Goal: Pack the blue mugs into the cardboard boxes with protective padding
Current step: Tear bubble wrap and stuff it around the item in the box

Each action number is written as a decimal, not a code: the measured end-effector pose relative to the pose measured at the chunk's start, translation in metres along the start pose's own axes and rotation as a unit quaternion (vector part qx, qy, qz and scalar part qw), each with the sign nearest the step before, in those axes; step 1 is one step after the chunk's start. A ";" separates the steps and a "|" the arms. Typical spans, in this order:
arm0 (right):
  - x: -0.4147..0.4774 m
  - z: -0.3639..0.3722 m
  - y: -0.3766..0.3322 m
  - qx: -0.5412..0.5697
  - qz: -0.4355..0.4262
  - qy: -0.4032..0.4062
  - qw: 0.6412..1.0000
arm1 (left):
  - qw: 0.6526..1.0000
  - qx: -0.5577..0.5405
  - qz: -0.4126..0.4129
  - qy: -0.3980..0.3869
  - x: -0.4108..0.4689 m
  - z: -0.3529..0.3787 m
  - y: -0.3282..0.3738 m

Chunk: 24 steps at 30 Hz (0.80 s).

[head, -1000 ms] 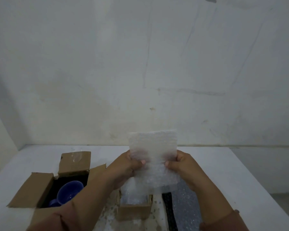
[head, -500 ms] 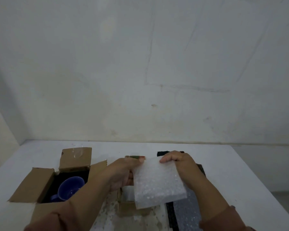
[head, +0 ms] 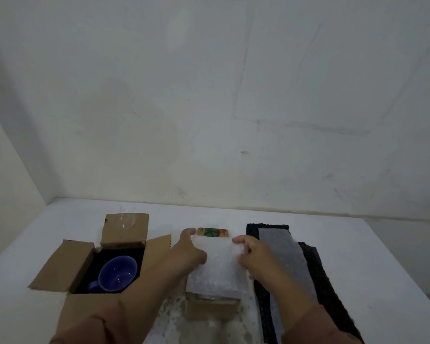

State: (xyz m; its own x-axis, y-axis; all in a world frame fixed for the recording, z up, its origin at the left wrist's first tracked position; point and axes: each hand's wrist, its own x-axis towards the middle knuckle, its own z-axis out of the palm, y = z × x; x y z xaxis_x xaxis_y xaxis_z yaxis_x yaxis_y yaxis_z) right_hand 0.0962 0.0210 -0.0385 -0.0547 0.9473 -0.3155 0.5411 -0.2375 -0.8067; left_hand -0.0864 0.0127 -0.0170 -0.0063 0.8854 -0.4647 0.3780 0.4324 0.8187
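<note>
**A:** Where is the padding sheet (head: pixel 219 271)?

**B:** It lies flat across the top of the small box (head: pixel 210 306), in the middle of the tabletop (head: pixel 370 264) and right between the two hands. Under it, only the box's near wall shows. A printed flap (head: pixel 212 232) pokes out past the sheet's far edge.

**A:** What is the left hand (head: pixel 190 254) doing?

**B:** It rests along the sheet's left edge. Its fingers (head: pixel 188 233) are fairly straight and reach up to the far left corner, touching the sheet rather than curling round it.

**A:** And the right hand (head: pixel 253 256)?

**B:** It's on the opposite edge. Its fingers (head: pixel 237 240) are bent and hold the far right corner. I can't tell how far they wrap underneath.

**A:** Is there a mug in sight?

**B:** One blue mug (head: pixel 118 273) sits mouth up inside the open box (head: pixel 126 229) at the left, with its handle toward the near left. It is apart from both hands, and the left forearm crosses that box's right flap.

**A:** What's on the right side?

**B:** Black mats (head: pixel 328 284) lie just beside the right hand, with a grey bubble strip (head: pixel 283 247) laid along the top of them. The right forearm passes over their near end.
</note>
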 end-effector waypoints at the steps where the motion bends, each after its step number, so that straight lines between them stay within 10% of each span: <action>1: 0.005 0.006 0.001 -0.032 -0.003 0.015 0.999 | 0.999 0.045 0.018 0.006 0.000 0.001 -0.001; 7: 0.018 0.029 0.013 -0.277 -0.027 0.046 0.959 | 0.944 0.320 0.085 0.012 0.004 0.017 -0.017; 12: 0.017 0.037 0.024 -0.414 -0.082 0.045 0.906 | 0.827 0.543 0.139 0.042 0.005 0.019 -0.029; 24: 0.010 0.019 0.011 -0.615 -0.173 -0.099 0.763 | 0.696 0.687 0.207 -0.032 0.012 0.004 -0.026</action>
State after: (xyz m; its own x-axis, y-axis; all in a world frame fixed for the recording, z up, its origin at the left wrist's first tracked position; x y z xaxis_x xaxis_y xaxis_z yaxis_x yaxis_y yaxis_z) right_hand 0.0862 0.0237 -0.0599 -0.4321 0.8278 -0.3579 0.8376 0.5155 0.1809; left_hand -0.0922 0.0112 -0.0448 0.3920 0.8569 -0.3349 0.8635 -0.4682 -0.1873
